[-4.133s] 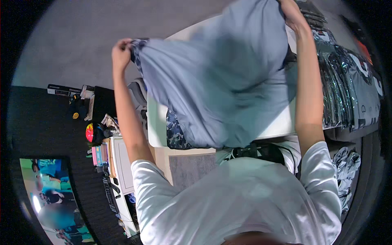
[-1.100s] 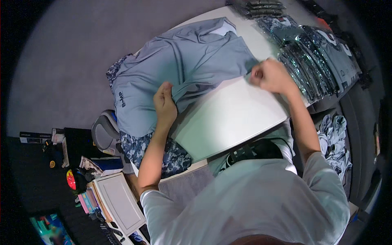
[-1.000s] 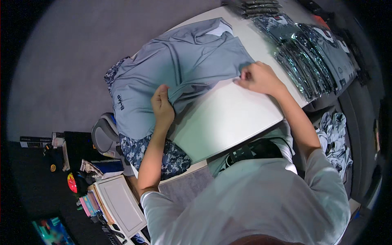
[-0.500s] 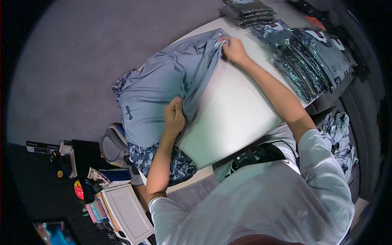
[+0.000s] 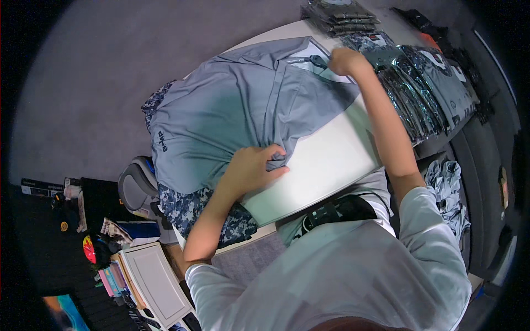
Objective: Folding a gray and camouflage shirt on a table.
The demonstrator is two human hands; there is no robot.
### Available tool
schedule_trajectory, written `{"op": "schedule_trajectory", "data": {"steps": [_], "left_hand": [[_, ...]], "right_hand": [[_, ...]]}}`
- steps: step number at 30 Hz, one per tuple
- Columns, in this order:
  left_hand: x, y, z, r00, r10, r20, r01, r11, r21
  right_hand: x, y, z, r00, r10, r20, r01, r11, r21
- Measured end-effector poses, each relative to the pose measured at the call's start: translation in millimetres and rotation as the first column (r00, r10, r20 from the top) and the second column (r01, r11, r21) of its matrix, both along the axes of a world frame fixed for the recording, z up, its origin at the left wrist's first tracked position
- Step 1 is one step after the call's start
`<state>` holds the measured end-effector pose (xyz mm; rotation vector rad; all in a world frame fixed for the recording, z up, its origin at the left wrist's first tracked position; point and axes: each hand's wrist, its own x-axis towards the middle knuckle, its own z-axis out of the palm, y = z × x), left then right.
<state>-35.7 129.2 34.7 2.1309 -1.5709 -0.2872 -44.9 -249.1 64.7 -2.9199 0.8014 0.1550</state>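
A grey shirt [image 5: 221, 110] with camouflage-patterned parts [image 5: 187, 212] on its left side lies spread over the white table. Its right end gapes, showing a white inside and a small dark piece [image 5: 318, 61]. My right hand [image 5: 346, 62] is closed on the edge of that open end, at the far right of the cloth. My left hand [image 5: 251, 168] pinches a bunched fold at the near edge of the shirt, thumb and fingers bent round the cloth. Dark printing sits near the shirt's left edge.
Stacks of clothes in clear plastic bags [image 5: 411, 94] line the table's right side, with another stack [image 5: 342, 16] farther back. The white table's [image 5: 326, 160] near edge is close to my body. Grey cloth [image 5: 444, 190] lies at right; a chair [image 5: 138, 185] and white cabinet [image 5: 157, 276] stand left.
My right hand has moved right, drawing the shirt's end outward so that its inside shows. My left hand has shifted right and nearer to me, onto a fold at the near edge.
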Motion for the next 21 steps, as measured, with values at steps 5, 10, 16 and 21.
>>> {"op": "schedule_trajectory", "data": {"steps": [5,10,16,21], "left_hand": [[-12,-2,8,0.996,0.008,0.087,0.003,0.992,-0.129],[-7,-21,11,0.980,0.064,0.190,0.005,0.940,-0.341],[27,-116,-14,0.909,0.305,0.284,-0.200,0.917,-0.345],[43,-181,-18,0.887,0.324,0.328,-0.310,0.946,-0.094]], "right_hand": [[63,13,-35,0.931,0.057,0.361,-0.078,0.996,0.044],[101,7,-57,0.945,0.000,0.327,-0.066,0.979,0.192],[103,5,-64,0.945,-0.070,0.320,-0.004,0.974,0.226],[115,9,-58,0.958,-0.006,0.286,-0.038,0.988,0.147]]}}
